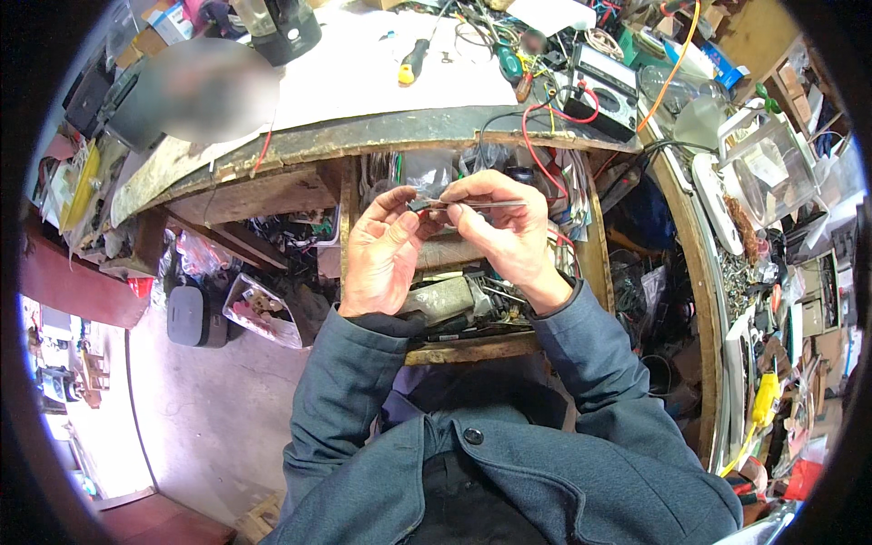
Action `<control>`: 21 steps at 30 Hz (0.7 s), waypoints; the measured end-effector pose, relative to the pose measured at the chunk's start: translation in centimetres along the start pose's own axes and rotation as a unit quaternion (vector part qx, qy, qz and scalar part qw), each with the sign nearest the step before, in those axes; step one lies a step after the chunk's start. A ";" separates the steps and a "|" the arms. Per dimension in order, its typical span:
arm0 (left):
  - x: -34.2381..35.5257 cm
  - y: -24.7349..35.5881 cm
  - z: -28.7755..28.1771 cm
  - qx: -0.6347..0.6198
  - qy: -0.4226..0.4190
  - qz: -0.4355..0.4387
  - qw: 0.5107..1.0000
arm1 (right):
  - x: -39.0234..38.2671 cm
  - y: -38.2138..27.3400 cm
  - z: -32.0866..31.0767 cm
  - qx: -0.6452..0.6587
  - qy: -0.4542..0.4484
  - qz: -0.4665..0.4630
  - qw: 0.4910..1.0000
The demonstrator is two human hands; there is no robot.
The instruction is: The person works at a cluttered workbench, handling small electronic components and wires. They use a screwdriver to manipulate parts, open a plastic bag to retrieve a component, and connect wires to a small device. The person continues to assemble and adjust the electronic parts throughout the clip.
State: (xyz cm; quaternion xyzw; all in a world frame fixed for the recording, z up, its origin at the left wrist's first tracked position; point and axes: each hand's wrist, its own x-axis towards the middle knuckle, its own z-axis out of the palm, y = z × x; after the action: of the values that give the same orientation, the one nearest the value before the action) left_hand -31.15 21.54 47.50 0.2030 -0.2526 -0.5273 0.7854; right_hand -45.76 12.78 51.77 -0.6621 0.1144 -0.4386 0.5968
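Note:
My left hand (379,256) pinches a small dark component (420,205) between thumb and fingertips, just above an open, cluttered drawer. Close against it, my right hand (502,238) is closed on a thin metal tool (500,204), possibly tweezers, whose tip meets the small part. The fingertips hide much of that part, so its exact shape is hard to make out. Papers, bags and a pale block (431,295) lie in the drawer beneath both hands.
The bench edge (409,127) runs above my hands, carrying a multimeter (599,95) with red and black leads, a yellow-black screwdriver (413,62) and tangled wires. A side bench (690,309) stands at right. A crate (263,309) and grey bin (195,318) sit on the floor at left.

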 end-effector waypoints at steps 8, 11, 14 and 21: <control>-0.1 0.1 -1.0 -0.009 -0.004 -0.005 1.000 | 0.1 -0.2 -0.4 0.031 -0.022 0.036 0.999; -0.2 -0.1 -0.9 0.003 0.007 -0.001 1.000 | 0.2 0.2 -0.8 -0.109 -0.036 -0.075 0.991; -0.3 0.1 -1.2 0.000 0.003 -0.007 1.000 | 0.4 0.0 -0.4 -0.219 -0.042 -0.189 0.956; -0.4 0.1 -1.2 0.014 0.005 -0.011 1.000 | 0.0 0.4 0.0 -0.218 -0.022 -0.201 0.955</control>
State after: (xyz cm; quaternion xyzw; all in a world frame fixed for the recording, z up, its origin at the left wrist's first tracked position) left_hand -30.46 21.97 46.55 0.2198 -0.2536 -0.5312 0.7780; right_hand -45.64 12.63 51.40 -0.7949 0.0589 -0.4994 0.3396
